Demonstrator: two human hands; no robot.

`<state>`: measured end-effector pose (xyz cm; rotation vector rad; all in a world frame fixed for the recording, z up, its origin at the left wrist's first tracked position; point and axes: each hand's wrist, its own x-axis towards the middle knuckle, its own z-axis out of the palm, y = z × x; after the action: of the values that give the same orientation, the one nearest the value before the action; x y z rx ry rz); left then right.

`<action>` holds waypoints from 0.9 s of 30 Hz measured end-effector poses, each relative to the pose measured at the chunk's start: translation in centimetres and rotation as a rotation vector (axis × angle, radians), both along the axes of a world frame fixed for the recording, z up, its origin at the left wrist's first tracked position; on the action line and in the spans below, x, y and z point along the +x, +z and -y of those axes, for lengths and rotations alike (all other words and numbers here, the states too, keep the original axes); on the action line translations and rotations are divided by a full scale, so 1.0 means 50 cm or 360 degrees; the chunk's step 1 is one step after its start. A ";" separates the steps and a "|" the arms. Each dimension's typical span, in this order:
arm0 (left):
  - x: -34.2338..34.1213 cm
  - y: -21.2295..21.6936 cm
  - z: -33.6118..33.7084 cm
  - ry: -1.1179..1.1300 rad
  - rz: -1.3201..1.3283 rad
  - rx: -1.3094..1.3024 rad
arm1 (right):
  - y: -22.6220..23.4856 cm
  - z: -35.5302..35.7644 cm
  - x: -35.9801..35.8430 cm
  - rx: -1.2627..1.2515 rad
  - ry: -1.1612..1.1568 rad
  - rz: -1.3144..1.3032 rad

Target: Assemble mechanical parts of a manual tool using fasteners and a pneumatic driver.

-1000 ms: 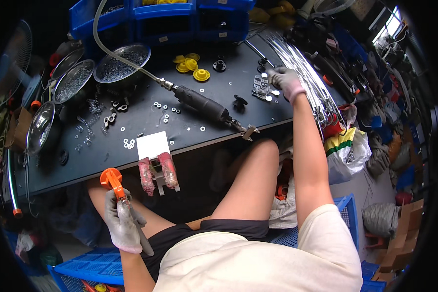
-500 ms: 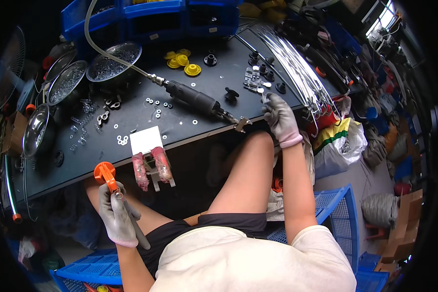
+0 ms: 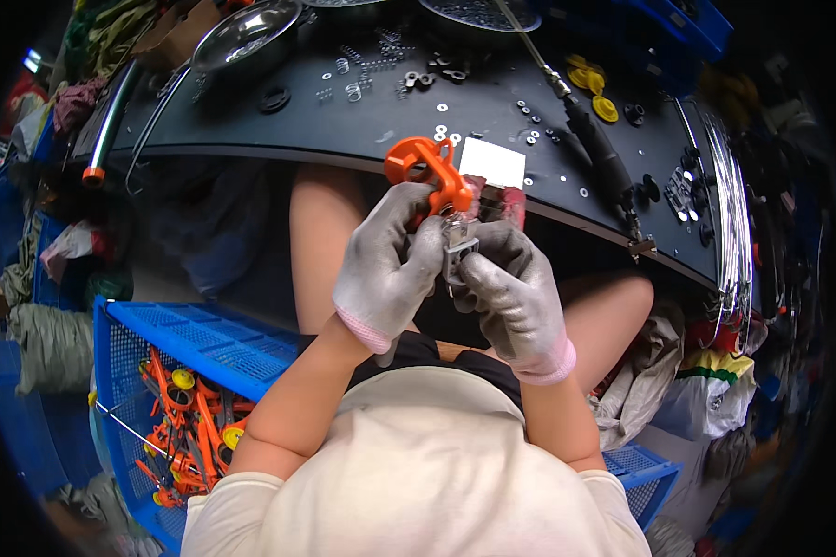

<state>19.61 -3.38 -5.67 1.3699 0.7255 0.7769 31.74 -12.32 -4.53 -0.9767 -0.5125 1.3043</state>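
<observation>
One metal piece (image 3: 461, 251), only partly visible between left hand (image 3: 388, 265) and right hand (image 3: 520, 302)

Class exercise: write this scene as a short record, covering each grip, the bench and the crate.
Left grip: gloved, holding orange part
Right grip: gloved, pinching small metal piece
Dark bench: black power tool, metal rods, yellow discs
Blue crate: by the person's left side, holding orange-and-black pieces
</observation>
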 end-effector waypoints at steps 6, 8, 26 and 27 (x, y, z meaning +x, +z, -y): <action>-0.024 0.000 -0.006 -0.0064 -0.0075 0.0088 | -0.006 -0.012 -0.020 -0.0042 -0.0040 -0.0048; -0.025 -0.014 -0.010 -0.0005 -0.0054 0.0220 | -0.018 -0.014 -0.021 -0.0040 -0.0058 -0.0067; -0.076 -0.006 0.003 -0.0146 -0.0248 0.0548 | 0.009 -0.038 -0.055 0.0026 -0.0100 0.0409; -0.095 -0.010 0.009 -0.0165 -0.0249 0.0494 | 0.042 -0.040 -0.027 -0.0111 0.0294 0.0397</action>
<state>14.83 -3.83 -6.16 1.7510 0.6672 0.7260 30.38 -10.30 -2.43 -1.1802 -0.7672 1.3788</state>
